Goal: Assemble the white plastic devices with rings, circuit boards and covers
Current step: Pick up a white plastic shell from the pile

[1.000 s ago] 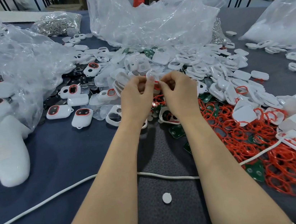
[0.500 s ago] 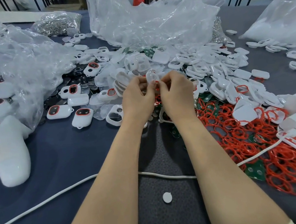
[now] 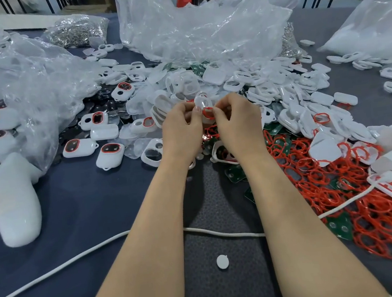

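Your left hand [image 3: 182,130] and right hand [image 3: 236,123] are raised side by side above the heap of parts, fingers curled in tight, each pinching one edge of the same small white plastic shell [image 3: 201,100] between thumb and fingertips. A red ring [image 3: 207,112] sits on the lower part of that shell, right where your two thumbs meet. On the table [image 3: 86,212] beneath, loose red rings [image 3: 331,180] and green circuit boards [image 3: 340,229] spread to your right, and finished devices [image 3: 111,155] lie to your left.
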